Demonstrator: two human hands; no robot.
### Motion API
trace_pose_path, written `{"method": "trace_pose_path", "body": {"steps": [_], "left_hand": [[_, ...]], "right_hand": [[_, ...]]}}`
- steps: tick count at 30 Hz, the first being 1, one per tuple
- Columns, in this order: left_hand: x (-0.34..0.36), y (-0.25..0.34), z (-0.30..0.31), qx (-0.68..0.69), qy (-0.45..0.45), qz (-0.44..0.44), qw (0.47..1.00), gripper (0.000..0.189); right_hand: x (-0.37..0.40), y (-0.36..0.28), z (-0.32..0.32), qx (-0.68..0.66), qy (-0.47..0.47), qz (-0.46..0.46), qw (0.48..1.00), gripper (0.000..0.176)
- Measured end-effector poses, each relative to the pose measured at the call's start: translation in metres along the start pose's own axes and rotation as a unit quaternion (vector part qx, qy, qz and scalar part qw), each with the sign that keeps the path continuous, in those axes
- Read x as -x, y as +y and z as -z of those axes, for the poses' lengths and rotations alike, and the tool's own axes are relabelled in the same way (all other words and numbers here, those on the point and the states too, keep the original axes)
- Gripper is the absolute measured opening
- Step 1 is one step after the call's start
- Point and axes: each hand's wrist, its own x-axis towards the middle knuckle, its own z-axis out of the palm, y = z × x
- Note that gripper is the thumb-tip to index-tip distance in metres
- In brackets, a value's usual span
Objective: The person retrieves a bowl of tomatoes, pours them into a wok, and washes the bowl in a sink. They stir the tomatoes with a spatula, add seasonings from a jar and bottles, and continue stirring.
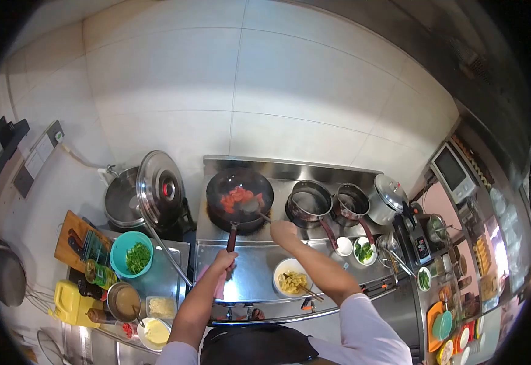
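Note:
A dark wok (221, 213) with red pieces (237, 197) in it stands on the stove. My left hand (223, 261) is wrapped round the wok's handle, a pink cloth (221, 285) beside it. My right hand (284, 233) grips a ladle (252, 205), whose head rests among the red pieces. Below my right forearm, a white bowl (281, 267) holds yellow scrambled pieces and a pair of chopsticks (311, 293).
Two saucepans (309, 212) (351, 215) and a lidded pot (383, 213) stand right of the wok. Left are a large lid (153, 182), a turquoise bowl (117, 258) of chopped greens, a cutting board (66, 238) and a yellow jug (67, 303). Small bowls of greens (364, 251) sit at right.

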Motion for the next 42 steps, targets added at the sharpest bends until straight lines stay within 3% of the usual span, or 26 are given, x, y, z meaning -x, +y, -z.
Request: {"method": "trace_pose_path", "body": {"steps": [3,6,9,12,15,19,24,36,40,42], "left_hand": [[-0.004,0.005,-0.001,-0.002,0.001,0.005,1.000,0.021],[-0.001,0.006,-0.001,0.012,0.007,0.006,1.000,0.021],[-0.003,0.002,0.001,0.010,-0.003,-0.001,1.000,0.021],[-0.008,-0.002,0.004,0.010,-0.008,-0.001,1.000,0.021],[-0.007,-0.003,0.002,-0.002,-0.001,-0.002,1.000,0.020],[0.002,0.005,-0.004,0.004,0.020,0.006,1.000,0.018],[-0.008,-0.004,-0.003,0.032,0.009,0.009,0.999,0.017],[-0.007,-0.001,-0.008,0.024,0.016,0.018,0.999,0.019],[0.005,0.007,-0.014,0.014,0.036,-0.010,0.999,0.018],[0.004,0.006,-0.019,-0.010,0.039,-0.015,0.999,0.017]], "right_hand": [[-0.039,0.000,-0.053,-0.106,0.031,-0.058,0.992,0.027],[-0.045,-0.006,-0.077,-0.085,0.041,-0.017,0.995,0.027],[-0.023,0.008,-0.039,-0.042,-0.006,0.029,0.999,0.027],[-0.003,0.017,-0.004,-0.004,-0.004,0.004,1.000,0.027],[-0.009,0.021,-0.035,-0.042,0.013,-0.023,0.999,0.027],[-0.006,0.012,-0.078,-0.065,0.052,0.030,0.996,0.026],[0.004,0.000,-0.086,-0.161,0.008,-0.035,0.986,0.026],[0.021,-0.003,-0.121,-0.293,0.064,-0.075,0.951,0.029],[-0.003,0.016,-0.104,-0.190,0.029,-0.037,0.981,0.026],[-0.007,0.032,-0.037,-0.131,0.010,-0.014,0.991,0.025]]}}
